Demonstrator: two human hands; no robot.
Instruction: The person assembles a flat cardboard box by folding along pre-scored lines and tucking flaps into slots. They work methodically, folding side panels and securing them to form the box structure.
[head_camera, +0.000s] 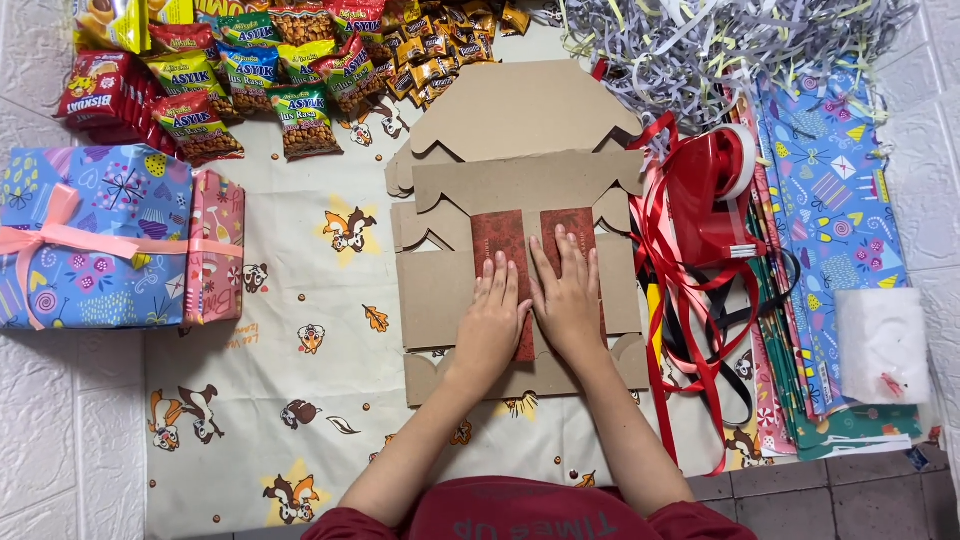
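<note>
Both hands flat on cardboard, centre frame

Left hand (492, 320) and right hand (566, 300) lie spread, side by side, pressing two red packets (510, 238) onto the flattened cardboard box (520, 180) on the cloth (300, 300).

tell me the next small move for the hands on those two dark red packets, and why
Probably slide both palms outward to press the packets flat. The left hand and right hand lie side by side, fingers spread, on two dark red packets resting on the flat cardboard box blank. The blank's flaps are still unfolded.
</note>
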